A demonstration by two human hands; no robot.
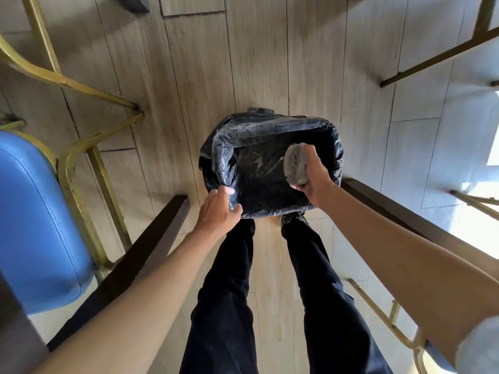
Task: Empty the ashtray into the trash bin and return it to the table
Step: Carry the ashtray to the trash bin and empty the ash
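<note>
A trash bin (270,130) lined with a black plastic bag stands on the wooden floor just ahead of my feet. My right hand (316,179) grips a round glass ashtray (295,166), tipped on its side over the bin's right half with its grey, ashy inside facing left. My left hand (218,209) pinches the bag at the bin's near left rim. The bottom of the bag is dark with faint debris.
A blue padded chair (35,220) with gold metal legs stands at the left. Dark wooden table legs (151,247) flank my arms on both sides. More gold chair legs (388,319) sit at the lower right. My dark trousers (232,306) fill the lower middle.
</note>
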